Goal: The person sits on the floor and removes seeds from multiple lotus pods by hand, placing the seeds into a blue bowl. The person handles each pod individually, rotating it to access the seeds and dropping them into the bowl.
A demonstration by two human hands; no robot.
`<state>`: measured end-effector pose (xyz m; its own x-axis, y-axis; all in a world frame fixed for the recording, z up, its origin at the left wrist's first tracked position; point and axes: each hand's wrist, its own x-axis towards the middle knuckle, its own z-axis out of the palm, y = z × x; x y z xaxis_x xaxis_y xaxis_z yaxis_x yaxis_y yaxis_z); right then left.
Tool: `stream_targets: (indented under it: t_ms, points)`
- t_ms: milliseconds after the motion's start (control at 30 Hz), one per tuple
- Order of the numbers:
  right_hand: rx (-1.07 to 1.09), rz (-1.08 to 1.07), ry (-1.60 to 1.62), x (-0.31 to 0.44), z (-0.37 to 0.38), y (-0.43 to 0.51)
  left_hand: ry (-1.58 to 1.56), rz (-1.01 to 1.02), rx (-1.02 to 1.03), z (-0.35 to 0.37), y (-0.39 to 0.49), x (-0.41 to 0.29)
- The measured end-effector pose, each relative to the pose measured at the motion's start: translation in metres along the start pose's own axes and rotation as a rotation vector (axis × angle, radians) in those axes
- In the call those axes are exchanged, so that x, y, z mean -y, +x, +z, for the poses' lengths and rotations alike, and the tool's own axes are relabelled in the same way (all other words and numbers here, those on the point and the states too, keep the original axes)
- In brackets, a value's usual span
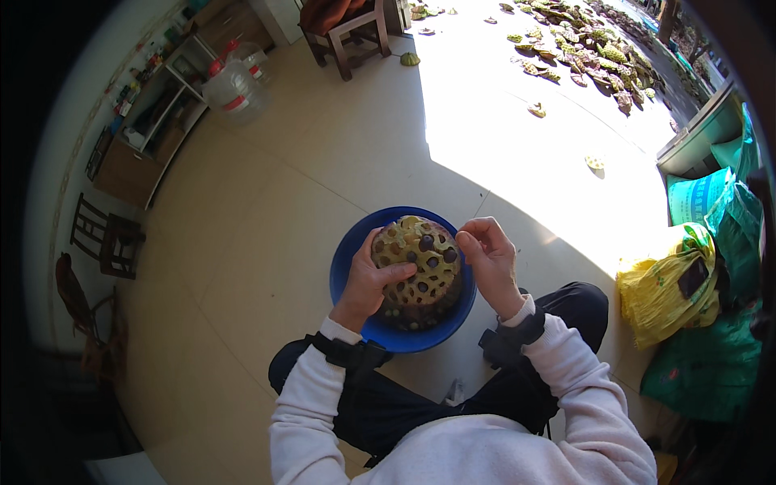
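Note:
My left hand (370,276) grips a large lotus seed pod (442,280) by its left side, with the thumb lying across its face. Dark seeds sit in some of the pod's holes, while other holes look hollow. Beneath the pod is a blue plastic basin (344,260), with loose dark and green seeds (418,321) at its bottom. My right hand (492,257) is at the pod's right edge, over the basin's rim, thumb and forefinger drawn together. Whether anything is between those fingertips cannot be made out.
Many lotus pods (582,48) lie in sunlight at the upper right. Yellow (661,285) and green (703,370) woven sacks stand on the right. Clear plastic jugs (233,91), a cabinet (130,170) and a wooden chair (121,242) are on the left. Another chair (342,42) stands farther off.

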<state>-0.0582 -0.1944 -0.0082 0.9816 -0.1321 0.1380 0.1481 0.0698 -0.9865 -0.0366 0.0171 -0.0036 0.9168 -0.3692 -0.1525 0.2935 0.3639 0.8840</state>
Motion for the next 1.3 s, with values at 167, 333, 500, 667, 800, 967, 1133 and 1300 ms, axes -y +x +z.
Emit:
stream_targets:
  t_ms: [167, 333, 500, 667, 800, 967, 1133, 1300]
  points:
    - [0.209, -0.207, -0.213, 0.004, -0.007, 0.001, -0.048, 0.014, -0.053, -0.003, 0.001, -0.004]
    - [0.327, 0.208, 0.209, 0.006, -0.003, 0.001, -0.094, 0.020, -0.026, -0.007, 0.000, -0.003]
    - [0.418, 0.279, 0.155, 0.009, -0.006, 0.002, -0.111, -0.010, -0.008, -0.009, -0.001, -0.003]
    - [0.254, 0.138, -0.153, 0.011, -0.002, 0.000, -0.076, -0.006, -0.010, -0.007, 0.000, -0.005]
    - [-0.047, -0.130, -0.271, 0.017, -0.005, 0.009, 0.034, 0.001, -0.047, -0.004, 0.001, -0.008]
    - [0.250, 0.330, 0.159, 0.019, -0.007, 0.014, 0.348, 0.053, -0.019, 0.002, 0.001, -0.009]
    - [0.255, 0.236, -0.118, 0.004, 0.002, 0.004, 0.472, 0.049, 0.031, 0.005, -0.001, -0.007]
    - [0.313, 0.515, 0.631, 0.008, -0.017, 0.011, 0.272, 0.037, -0.053, 0.005, 0.001, -0.005]
